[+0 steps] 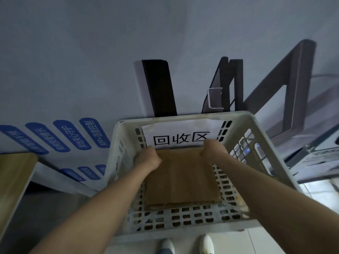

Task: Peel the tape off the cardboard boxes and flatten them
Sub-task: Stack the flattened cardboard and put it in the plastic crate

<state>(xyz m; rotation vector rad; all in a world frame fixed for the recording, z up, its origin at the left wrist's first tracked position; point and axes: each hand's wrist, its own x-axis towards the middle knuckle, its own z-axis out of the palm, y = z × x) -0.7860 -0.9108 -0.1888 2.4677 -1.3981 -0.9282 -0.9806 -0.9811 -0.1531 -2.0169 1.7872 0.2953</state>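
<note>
left hand [150, 158] + right hand [211, 150] both grasping 12 o'clock edge of flat cardboard [183, 178], likely to seat it level | cardboard lies inside white basket [183, 233], below paper sign [183, 132] at 12 | wooden desk [14, 180] at 9, dark frame [293, 88] at 2, pale floor [275, 242] at 5, dim room

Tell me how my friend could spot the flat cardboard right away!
Find the big white basket full of holes. Inside it lies the flattened cardboard. It is plain brown, unlike the white paper sign with black writing behind it.
</note>
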